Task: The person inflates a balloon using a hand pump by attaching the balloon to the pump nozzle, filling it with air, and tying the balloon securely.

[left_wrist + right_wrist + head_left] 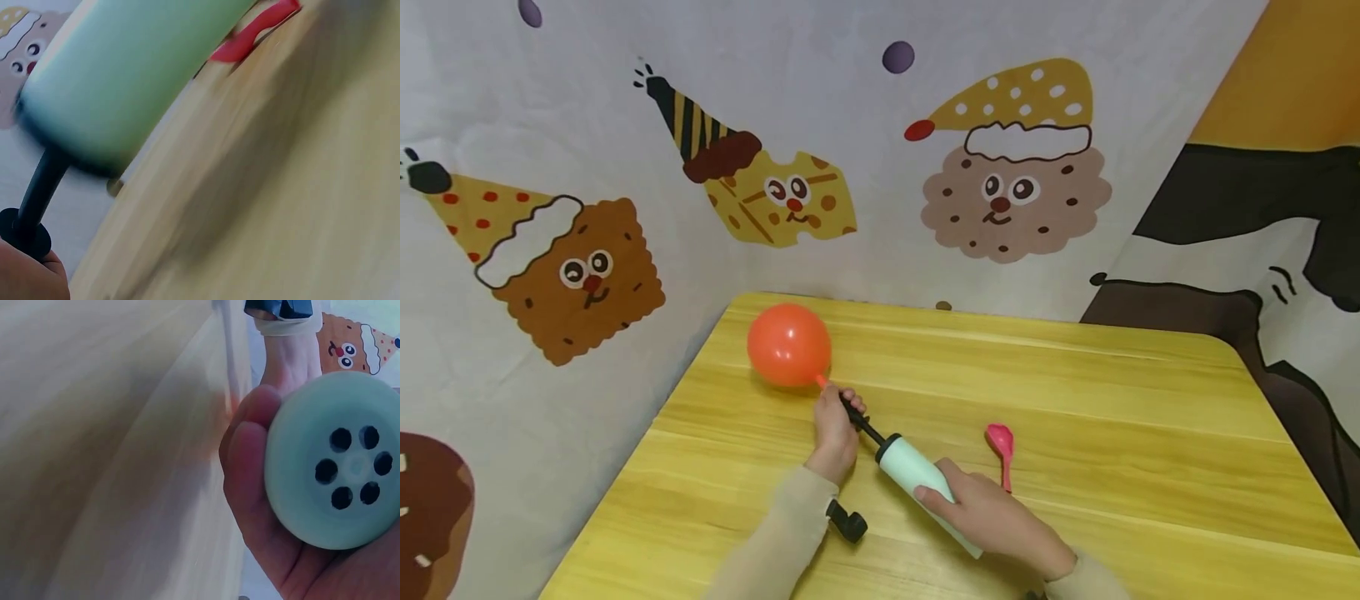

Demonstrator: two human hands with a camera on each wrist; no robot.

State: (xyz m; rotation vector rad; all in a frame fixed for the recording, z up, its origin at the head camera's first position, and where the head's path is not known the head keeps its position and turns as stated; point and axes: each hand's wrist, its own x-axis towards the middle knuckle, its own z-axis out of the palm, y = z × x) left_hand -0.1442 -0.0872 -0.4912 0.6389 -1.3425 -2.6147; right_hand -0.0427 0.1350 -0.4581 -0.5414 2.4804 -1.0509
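Note:
A round, inflated orange balloon [788, 343] sits at the far left of the table, its neck running into my left hand [837, 429]. That hand grips the neck together with the black nozzle end of a balloon pump; the joint itself is hidden by fingers. My right hand [988, 512] wraps round the pump's pale green barrel [917, 471]. A black rod shows between barrel and left hand. In the right wrist view the barrel's end cap [356, 464], with several round holes, faces the camera. A limp pink balloon [1000, 437] lies just beyond the right hand.
The wood-grain table [1112, 400] spreads under both hands. Behind it and along the left hangs a white cloth [850, 100] printed with cartoon biscuits and cheese. A small black wrist device [847, 522] is strapped on the left sleeve.

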